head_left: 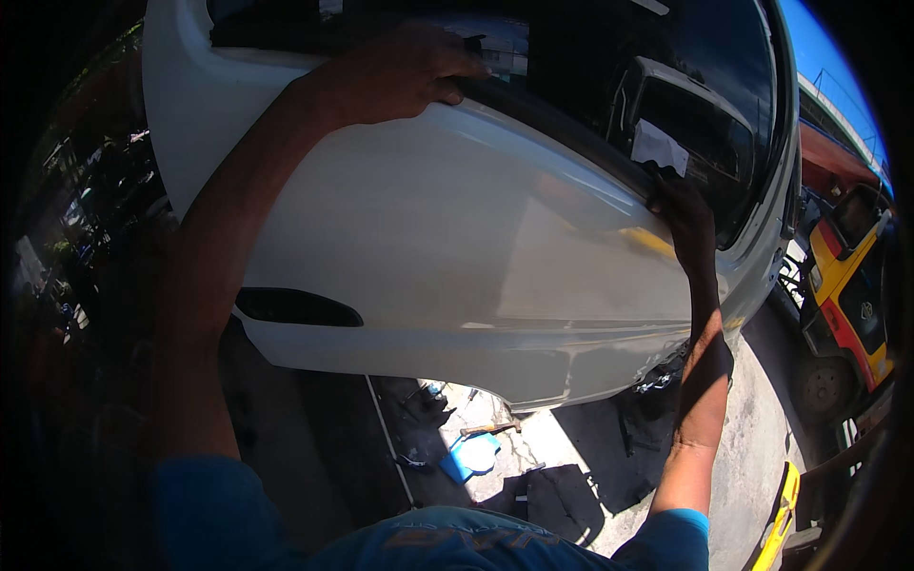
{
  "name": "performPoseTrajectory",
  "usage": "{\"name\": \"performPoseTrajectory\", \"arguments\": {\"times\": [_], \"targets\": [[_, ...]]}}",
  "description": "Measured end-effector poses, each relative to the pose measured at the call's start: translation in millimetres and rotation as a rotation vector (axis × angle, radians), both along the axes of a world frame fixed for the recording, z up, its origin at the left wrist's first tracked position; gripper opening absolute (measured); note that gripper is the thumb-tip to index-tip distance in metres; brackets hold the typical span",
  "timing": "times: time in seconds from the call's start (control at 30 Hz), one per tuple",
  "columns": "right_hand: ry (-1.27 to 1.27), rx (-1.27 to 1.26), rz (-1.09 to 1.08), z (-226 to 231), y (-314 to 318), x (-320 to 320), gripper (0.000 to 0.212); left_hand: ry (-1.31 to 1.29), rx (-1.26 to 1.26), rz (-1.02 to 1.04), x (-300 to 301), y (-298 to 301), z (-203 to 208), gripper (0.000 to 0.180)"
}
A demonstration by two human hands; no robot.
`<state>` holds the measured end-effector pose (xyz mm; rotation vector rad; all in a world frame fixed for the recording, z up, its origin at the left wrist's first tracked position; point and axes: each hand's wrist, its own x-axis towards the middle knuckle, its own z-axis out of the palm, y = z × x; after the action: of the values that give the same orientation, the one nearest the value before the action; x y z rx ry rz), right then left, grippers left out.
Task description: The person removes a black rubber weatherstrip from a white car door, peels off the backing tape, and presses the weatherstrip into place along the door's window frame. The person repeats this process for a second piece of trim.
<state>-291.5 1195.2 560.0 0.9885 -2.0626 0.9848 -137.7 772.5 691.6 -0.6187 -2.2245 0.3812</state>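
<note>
A pale, glossy car door [409, 219] fills the middle of the view, with dark window glass [571, 57] above it. Along the base of the glass runs a black window trim strip [562, 131]. My left hand [414, 76] reaches across the door's top edge, its fingers bent over the strip's left part. At the strip's right end, near the window's rear corner, my right hand [681, 205] has its fingers curled around it. Shadow hides part of both grips. A dark, elongated handle recess [300, 307] lies low on the left of the panel.
Below the door, a hammer [491, 429] lies on the ground beside a blue-and-white item [471, 457]. Dark flat pieces [564, 504] are close to my body. To the right stands a yellow-and-red vehicle [852, 285], with a yellow object [783, 514] nearer me.
</note>
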Motion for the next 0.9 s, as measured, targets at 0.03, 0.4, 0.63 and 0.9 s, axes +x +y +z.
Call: {"name": "performPoseTrajectory", "arguments": {"times": [0.03,0.4,0.63,0.9], "targets": [[0.033,0.022,-0.002,2.4,4.4,1.4,0.039,0.032,-0.028,0.0,-5.3,2.4,-3.7,0.036],[0.003,-0.068,0.005,0.1,0.0,6.3,0.038,0.239,-0.077,-0.118,-6.8,5.6,-7.6,0.031],[0.043,-0.031,-0.07,-6.5,6.8,-2.4,0.044,0.533,-0.059,-0.035,1.2,-40.5,-16.4,0.041],[0.081,-0.069,-0.064,-8.4,4.2,-1.9,0.043,0.41,0.011,0.123,25.4,-79.2,14.0,0.059]]}}
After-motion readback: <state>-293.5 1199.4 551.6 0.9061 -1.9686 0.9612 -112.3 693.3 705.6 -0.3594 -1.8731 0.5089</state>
